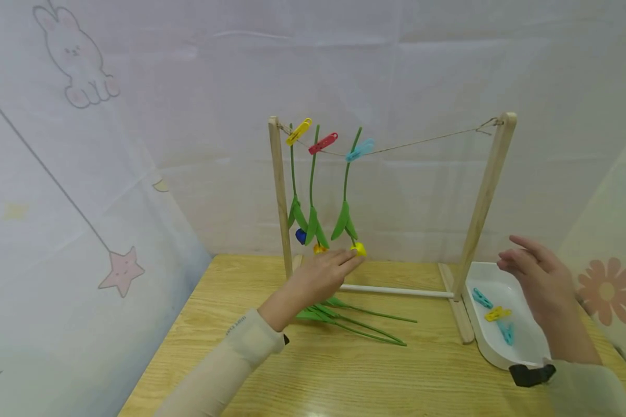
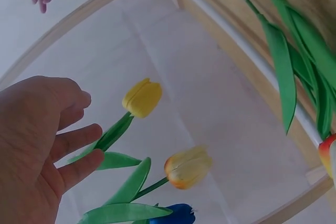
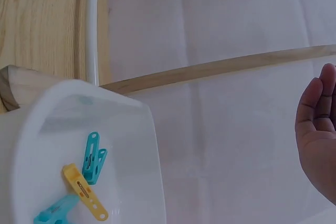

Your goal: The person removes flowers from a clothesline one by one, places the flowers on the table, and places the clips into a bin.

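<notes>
Three artificial tulips hang upside down from a string on a wooden frame: a blue one (image 1: 301,236), an orange-tinged one (image 2: 184,169) and a yellow one (image 2: 142,98). A yellow clothespin (image 1: 299,132), a red clothespin (image 1: 323,143) and a light-blue clothespin (image 1: 360,149) clip their stems to the string. My left hand (image 1: 326,272), fingers loosely bent and holding nothing, is by the yellow bloom; the left wrist view shows a gap between them. Over the white tray (image 1: 481,336), my right hand (image 1: 539,278) is raised with relaxed fingers and grips nothing.
Inside the tray are a yellow clothespin (image 3: 84,191) and two teal ones (image 3: 93,158). More green tulip stems (image 1: 370,330) lie on the wooden table (image 1: 344,376) before the frame's white crossbar (image 1: 396,291). The frame's right post (image 1: 484,202) rises beside the tray.
</notes>
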`<state>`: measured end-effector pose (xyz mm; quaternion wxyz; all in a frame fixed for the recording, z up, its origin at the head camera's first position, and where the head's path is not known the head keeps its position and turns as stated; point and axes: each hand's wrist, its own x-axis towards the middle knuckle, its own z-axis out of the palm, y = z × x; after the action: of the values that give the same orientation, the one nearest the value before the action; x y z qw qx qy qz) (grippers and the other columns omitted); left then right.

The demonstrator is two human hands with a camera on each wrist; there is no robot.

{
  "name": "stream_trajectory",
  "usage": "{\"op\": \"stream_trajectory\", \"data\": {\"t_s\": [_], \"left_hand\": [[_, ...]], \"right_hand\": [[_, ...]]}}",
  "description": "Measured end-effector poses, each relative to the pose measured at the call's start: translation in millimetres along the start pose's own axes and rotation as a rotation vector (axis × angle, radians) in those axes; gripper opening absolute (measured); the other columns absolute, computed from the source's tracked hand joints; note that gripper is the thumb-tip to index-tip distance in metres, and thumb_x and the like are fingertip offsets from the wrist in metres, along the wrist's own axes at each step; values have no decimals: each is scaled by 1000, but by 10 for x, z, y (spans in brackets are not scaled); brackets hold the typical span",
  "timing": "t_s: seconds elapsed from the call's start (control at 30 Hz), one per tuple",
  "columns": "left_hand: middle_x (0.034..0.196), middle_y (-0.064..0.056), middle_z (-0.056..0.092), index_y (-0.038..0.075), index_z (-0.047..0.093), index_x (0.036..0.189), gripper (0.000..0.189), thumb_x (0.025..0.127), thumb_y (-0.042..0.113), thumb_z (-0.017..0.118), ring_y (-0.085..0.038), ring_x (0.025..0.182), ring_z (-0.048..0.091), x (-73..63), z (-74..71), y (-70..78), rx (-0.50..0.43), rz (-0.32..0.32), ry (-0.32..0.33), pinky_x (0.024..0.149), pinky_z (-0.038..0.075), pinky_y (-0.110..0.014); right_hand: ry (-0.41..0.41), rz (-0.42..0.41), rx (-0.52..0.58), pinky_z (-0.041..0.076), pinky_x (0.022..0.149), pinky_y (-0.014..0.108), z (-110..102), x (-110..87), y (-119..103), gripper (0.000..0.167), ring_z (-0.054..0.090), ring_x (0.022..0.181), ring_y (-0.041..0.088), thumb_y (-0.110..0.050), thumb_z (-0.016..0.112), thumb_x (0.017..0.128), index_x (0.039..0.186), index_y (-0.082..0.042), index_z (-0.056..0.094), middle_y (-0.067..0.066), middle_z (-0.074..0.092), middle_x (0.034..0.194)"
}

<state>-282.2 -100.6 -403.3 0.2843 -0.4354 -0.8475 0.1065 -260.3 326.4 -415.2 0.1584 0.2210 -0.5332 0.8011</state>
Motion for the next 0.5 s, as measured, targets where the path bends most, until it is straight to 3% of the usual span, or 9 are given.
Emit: {"op": "stream_trajectory", "data": {"t_s": [0.27,0.5], "left_hand": [[138,-5,63,15,56,143,56,90,9,74,-20,120,64,69,-68,-86,19,-14,116,80,61,-28],[140,-8,60,13,56,143,55,91,7,71,-25,125,60,130,-145,-145,-13,-14,131,91,59,-33]], "right_hand": [[-60,-14,-4,59,87,24,209,148,-29,35,73,88,19,13,45,101,134,10,56,10,75,98],[-90,-9,-9,58,88,25,404,290,-41,35,74,86,19,12,47,101,136,17,49,11,75,95]]}}
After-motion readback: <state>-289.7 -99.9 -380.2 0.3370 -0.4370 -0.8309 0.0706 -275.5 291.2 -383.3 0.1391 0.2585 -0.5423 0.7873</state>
